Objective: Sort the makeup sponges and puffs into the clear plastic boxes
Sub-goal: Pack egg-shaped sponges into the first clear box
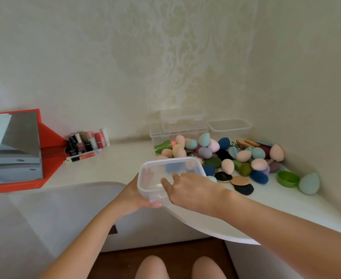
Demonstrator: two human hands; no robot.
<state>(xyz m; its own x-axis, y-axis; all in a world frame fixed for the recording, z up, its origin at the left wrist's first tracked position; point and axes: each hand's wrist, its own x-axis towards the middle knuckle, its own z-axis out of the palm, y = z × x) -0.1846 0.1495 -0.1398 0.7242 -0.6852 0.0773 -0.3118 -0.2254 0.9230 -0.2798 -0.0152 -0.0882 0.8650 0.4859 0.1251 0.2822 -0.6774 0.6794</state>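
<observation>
Item: clear lidded box [169, 174], held over the near edge of the tabletop [115, 164], just in front of the stock to be sorted. Left hand [134, 196]: curled round the box's near-left corner, fingers wrapped beneath it, carrying the weight. Right hand [189, 188]: laid on the lid from the right, thumb and fingers lightly spread on the plastic beside the latch tab [157, 197], gripping nothing. Judged purpose of this hold: one hand steadies the box while the other works the lid free, so the step in hand is likely the opening and no sorting is yet done. Blue and pink shapes show through the plastic; whether they lie inside or behind cannot be told. Stock: heap of sponges and puffs [226, 158], mixed colours, egg-shaped pieces jumbled with flat round puffs [240, 181], piled toward the right rear corner. Further receptacles: stacked compartment boxes [181, 125] and an open tub [229, 126], both against the wall behind the heap, within reach for filling. Strays: teal sponge [308, 183] and green cap [287, 178], apart at the right. Unrelated: red-framed mirror [14, 146] and cosmetic bottles [89, 140], far left.
</observation>
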